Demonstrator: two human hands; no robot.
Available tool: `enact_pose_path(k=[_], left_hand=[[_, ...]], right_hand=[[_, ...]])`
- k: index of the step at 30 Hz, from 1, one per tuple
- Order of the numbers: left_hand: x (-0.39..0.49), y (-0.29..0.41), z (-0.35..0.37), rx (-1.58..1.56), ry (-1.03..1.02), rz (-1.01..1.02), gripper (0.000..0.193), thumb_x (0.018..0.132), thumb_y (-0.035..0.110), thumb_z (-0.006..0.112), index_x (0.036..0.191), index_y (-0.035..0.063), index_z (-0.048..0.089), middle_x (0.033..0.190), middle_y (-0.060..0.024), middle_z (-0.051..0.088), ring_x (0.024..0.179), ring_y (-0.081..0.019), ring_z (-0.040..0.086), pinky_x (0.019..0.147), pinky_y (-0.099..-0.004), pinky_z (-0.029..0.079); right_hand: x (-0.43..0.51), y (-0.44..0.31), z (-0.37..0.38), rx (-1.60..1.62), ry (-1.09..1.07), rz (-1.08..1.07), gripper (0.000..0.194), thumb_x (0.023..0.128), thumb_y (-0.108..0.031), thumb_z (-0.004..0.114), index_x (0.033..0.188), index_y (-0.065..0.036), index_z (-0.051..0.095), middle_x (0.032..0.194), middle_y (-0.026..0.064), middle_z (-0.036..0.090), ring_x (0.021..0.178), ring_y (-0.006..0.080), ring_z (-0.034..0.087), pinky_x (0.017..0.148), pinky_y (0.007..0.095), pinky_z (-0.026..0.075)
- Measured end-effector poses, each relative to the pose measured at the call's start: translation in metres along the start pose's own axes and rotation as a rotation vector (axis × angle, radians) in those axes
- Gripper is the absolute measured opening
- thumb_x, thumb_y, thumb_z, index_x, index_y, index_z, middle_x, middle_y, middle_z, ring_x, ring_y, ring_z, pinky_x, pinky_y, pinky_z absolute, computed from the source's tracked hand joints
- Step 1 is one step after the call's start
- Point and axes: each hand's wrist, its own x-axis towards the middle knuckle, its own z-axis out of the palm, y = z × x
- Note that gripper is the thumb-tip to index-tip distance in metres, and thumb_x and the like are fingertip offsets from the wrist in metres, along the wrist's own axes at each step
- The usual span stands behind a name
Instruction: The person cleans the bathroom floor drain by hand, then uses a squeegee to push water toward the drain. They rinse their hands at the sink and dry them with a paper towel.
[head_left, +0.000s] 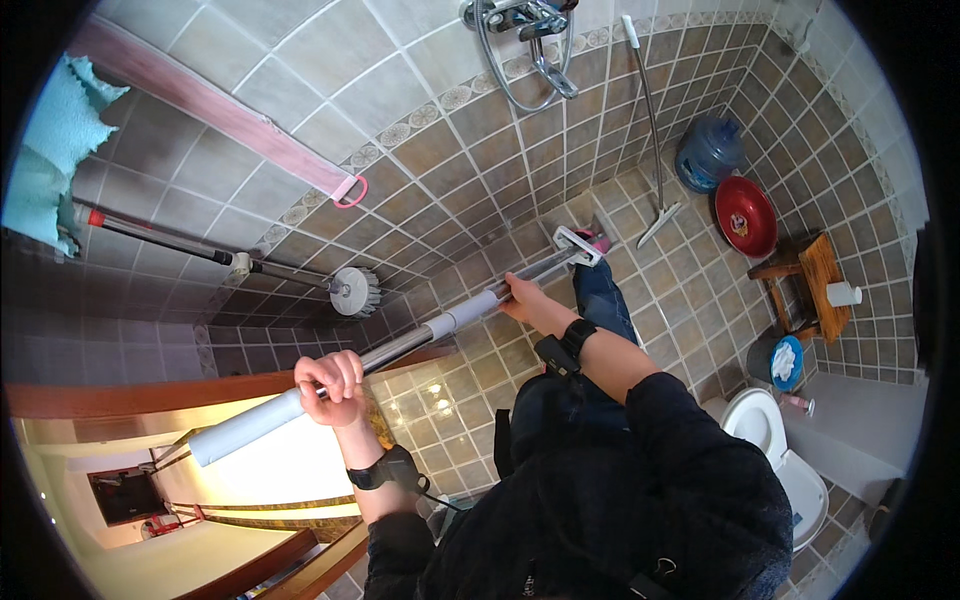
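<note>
My left hand (331, 388) is wrapped around the upper metal pole of a mop (401, 346), just below its pale grey handle grip (247, 426). Lower down, my right hand (529, 304) grips the same pole beneath a grey sliding sleeve (474, 307). The pole slants across in front of me to a white plastic mop head frame (577, 247) near the floor. That frame is beside my foot in a pink slipper (600, 241), and it partly hides the foot. Whatever pad lies under the frame is hidden.
A floor squeegee (658, 150) leans against the tiled wall. Along the right are a blue water jug (709, 154), a red basin (746, 217), a wooden stool (823, 289), a bin (772, 362) and a toilet (757, 427). A round brush (354, 292) hangs at left beside a doorway.
</note>
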Motion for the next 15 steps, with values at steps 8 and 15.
enact_pose_path(k=[8, 15], left_hand=[[-0.007, -0.048, -0.007, 0.194, 0.12, -0.012, 0.033, 0.087, 0.037, 0.054, 0.071, 0.0105, 0.043, 0.045, 0.0068, 0.034, 0.041, -0.0077, 0.034, 0.047, -0.0266, 0.031], [-0.035, -0.093, -0.053, 0.225, 0.843, -0.004, 0.038, 0.086, 0.044, 0.054, 0.094, 0.0067, 0.053, 0.089, -0.0054, 0.056, 0.093, -0.02, 0.054, 0.094, -0.0407, 0.04]], right_hand=[[0.061, -0.001, 0.015, -0.152, -0.096, 0.111, 0.023, 0.094, -0.024, 0.045, 0.096, -0.001, 0.048, 0.091, 0.0133, 0.051, 0.087, 0.0258, 0.053, 0.073, 0.0452, 0.047], [0.004, -0.165, 0.087, -0.895, 0.021, -0.978, 0.033, 0.089, -0.033, 0.052, 0.102, -0.003, 0.046, 0.084, 0.0074, 0.053, 0.077, 0.0181, 0.049, 0.069, 0.0343, 0.043]])
